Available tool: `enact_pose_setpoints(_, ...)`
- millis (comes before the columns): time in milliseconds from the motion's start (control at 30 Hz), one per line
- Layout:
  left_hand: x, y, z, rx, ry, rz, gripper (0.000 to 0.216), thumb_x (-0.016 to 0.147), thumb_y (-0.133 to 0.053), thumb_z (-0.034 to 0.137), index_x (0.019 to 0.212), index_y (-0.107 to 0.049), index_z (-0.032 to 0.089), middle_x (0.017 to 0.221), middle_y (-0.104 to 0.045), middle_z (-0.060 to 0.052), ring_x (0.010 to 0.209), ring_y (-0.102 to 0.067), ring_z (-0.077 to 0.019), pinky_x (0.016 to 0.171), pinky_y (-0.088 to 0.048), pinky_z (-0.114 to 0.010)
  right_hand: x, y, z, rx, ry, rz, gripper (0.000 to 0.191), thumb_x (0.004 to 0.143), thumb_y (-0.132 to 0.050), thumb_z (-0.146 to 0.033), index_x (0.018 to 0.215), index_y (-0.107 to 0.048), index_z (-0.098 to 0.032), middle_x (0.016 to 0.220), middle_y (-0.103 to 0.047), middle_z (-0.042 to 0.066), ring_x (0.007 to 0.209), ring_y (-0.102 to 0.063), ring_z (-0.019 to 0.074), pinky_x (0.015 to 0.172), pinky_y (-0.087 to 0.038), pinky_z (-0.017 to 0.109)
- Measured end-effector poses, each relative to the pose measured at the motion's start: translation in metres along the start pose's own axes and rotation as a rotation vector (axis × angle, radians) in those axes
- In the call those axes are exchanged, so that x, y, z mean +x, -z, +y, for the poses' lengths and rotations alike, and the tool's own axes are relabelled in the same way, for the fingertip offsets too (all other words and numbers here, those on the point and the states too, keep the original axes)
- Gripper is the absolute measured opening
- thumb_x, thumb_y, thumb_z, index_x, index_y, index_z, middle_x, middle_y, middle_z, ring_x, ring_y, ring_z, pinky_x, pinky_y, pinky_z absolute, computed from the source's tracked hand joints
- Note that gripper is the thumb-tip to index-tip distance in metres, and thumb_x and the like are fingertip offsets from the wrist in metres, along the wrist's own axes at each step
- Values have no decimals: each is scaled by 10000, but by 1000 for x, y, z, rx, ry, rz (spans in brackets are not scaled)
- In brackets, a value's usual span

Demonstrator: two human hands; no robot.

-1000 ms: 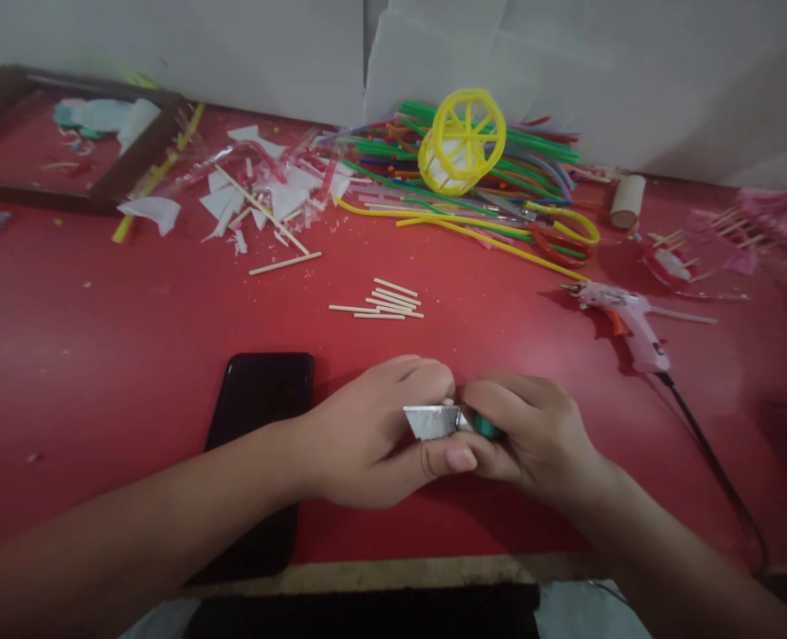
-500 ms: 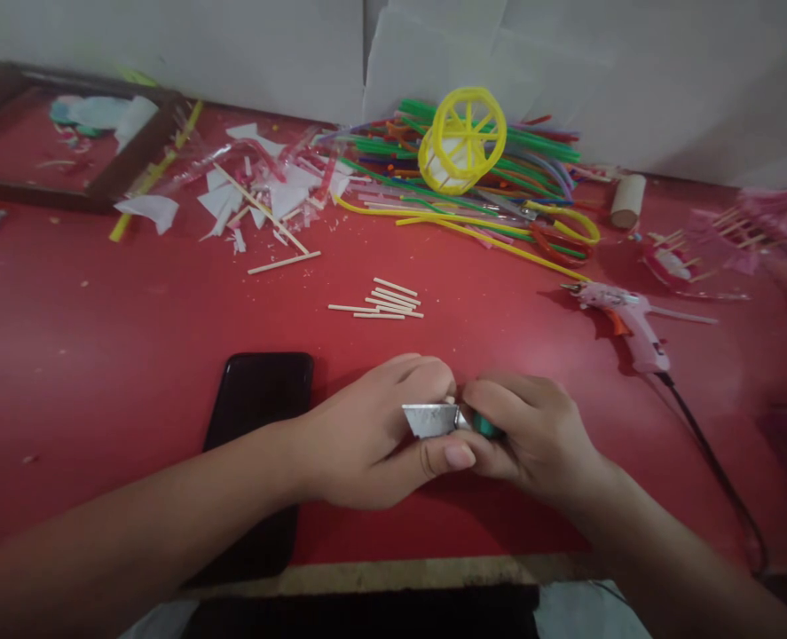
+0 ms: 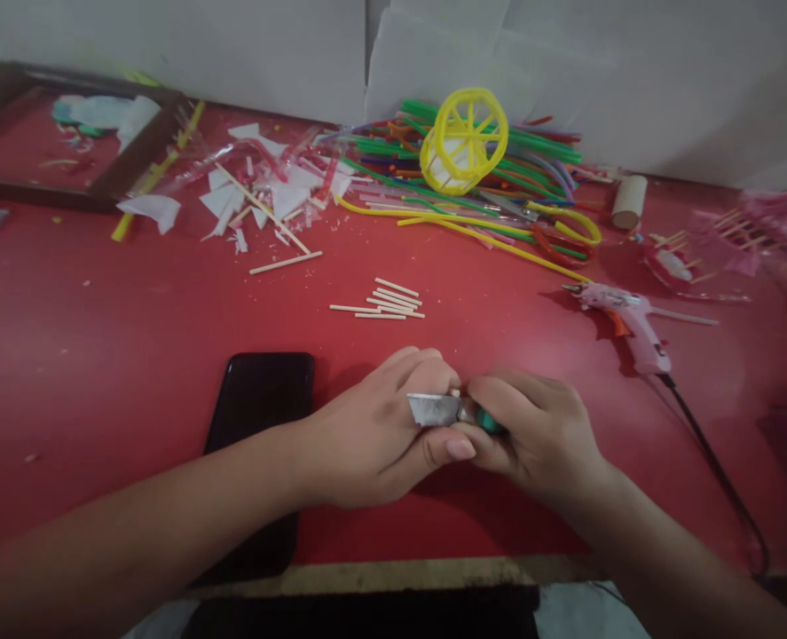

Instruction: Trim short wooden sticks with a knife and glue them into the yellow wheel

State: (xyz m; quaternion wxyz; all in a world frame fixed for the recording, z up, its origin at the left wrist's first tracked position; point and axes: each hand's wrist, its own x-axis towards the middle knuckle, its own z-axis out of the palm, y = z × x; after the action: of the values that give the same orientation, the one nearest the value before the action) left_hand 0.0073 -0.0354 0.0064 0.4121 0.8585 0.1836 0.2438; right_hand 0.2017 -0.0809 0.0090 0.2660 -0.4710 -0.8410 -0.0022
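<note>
My right hand point(image 3: 539, 426) is wrapped round the green handle of a small knife point(image 3: 433, 409), whose short wide metal blade points left across my left hand. My left hand point(image 3: 386, 426) is closed, its thumb stretched below the blade. A pale wooden stick point(image 3: 455, 392) pokes out between its fingers, close to the blade; the rest of the stick is hidden. Both hands meet just above the red table. Beyond them lies a small pile of short cut sticks point(image 3: 393, 302).
A black phone point(image 3: 260, 382) lies under my left forearm. On the right is a pink glue gun point(image 3: 633, 328) with its cord. Behind are scissors point(image 3: 576, 232), pipe cleaners point(image 3: 539, 164), a yellow wheel-ended piece point(image 3: 469, 133), paper scraps point(image 3: 287, 191) and a brown frame point(image 3: 100, 182).
The knife blade has shifted slightly up and to the right against my left hand, and its angle has changed a little. Both hands keep their grips.
</note>
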Motion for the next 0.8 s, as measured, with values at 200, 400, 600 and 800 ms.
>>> enact_pose_setpoints(200,-1,-1,1,-18,50,25,345,989,-338,501,917,-450,182,910,-511,-64,846,-474,-203,820,-433,-392,0,1,-1,-31,-16,13,525,979,-355,-534,635,-539,-183,543,-496,-5,494,-413,98,473,-321,241)
enact_pose_setpoints(400,0,-2,1,-6,44,37,356,991,-323,507,903,-449,186,900,-516,-64,827,-478,-200,785,-441,-380,-1,1,-1,6,-46,-2,505,971,-377,-534,646,-544,-185,556,-494,-8,505,-415,97,479,-319,236)
enact_pose_setpoints(600,0,-2,0,25,15,39,354,996,-305,504,863,-416,195,867,-504,-50,786,-459,-191,743,-420,-367,-2,0,1,72,-39,-34,478,973,-386,-517,667,-541,-184,570,-493,-12,506,-408,92,478,-327,224)
enact_pose_setpoints(800,1,0,-1,41,-39,38,370,995,-318,507,788,-354,202,749,-437,-3,671,-403,-160,649,-358,-332,-2,2,0,111,-13,-62,451,981,-383,-485,670,-517,-186,572,-487,-18,500,-397,86,478,-334,220)
